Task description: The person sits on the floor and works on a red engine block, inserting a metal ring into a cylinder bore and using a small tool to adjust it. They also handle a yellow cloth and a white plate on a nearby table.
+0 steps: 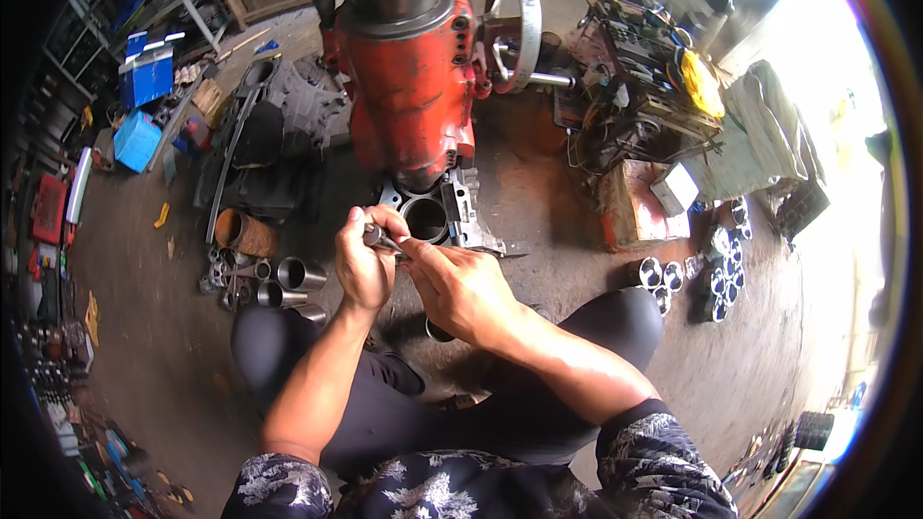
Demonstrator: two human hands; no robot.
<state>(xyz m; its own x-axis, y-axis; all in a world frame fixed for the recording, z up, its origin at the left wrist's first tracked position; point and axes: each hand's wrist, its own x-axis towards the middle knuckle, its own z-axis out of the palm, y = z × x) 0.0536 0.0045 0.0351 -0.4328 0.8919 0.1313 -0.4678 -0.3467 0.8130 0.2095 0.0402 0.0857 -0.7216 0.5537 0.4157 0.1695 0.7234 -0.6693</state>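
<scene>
Both hands are meeting near the centre of the head view, over the floor between the person's bent legs (pixel 635 325). The left hand (pixel 365 266) is holding a small dark metal piece (pixel 378 238), its fingers curling in and pinching the piece, with the thumb lying at the 10 o'clock side and the forefinger reaching over the 12 o'clock side. The piece is slanting toward 4 o'clock, where its end is meeting the fingertips of the right hand (pixel 466 290). Those fingers are bending inward and drawing together; I cannot tell whether they are pinching that end or only touching it, since the back of the hand is hiding them.

Taking the hands as the clock's centre, an engine block (pixel 464 210) is lying just beyond at 12 o'clock, its round bore facing up. Above it a red machine head (pixel 409 86) is standing at 12, with a handwheel (pixel 527 34) showing at 1. Shiny metal sleeves (pixel 303 274) are lying near at 9 o'clock beside a rusty cylinder (pixel 252 234). At 3, well apart, more metal cylinders (pixel 651 273) are standing in a cluster. A yellow cloth (pixel 700 85) is hanging at 2, and a light-blue box (pixel 137 142) is resting at 10.
</scene>
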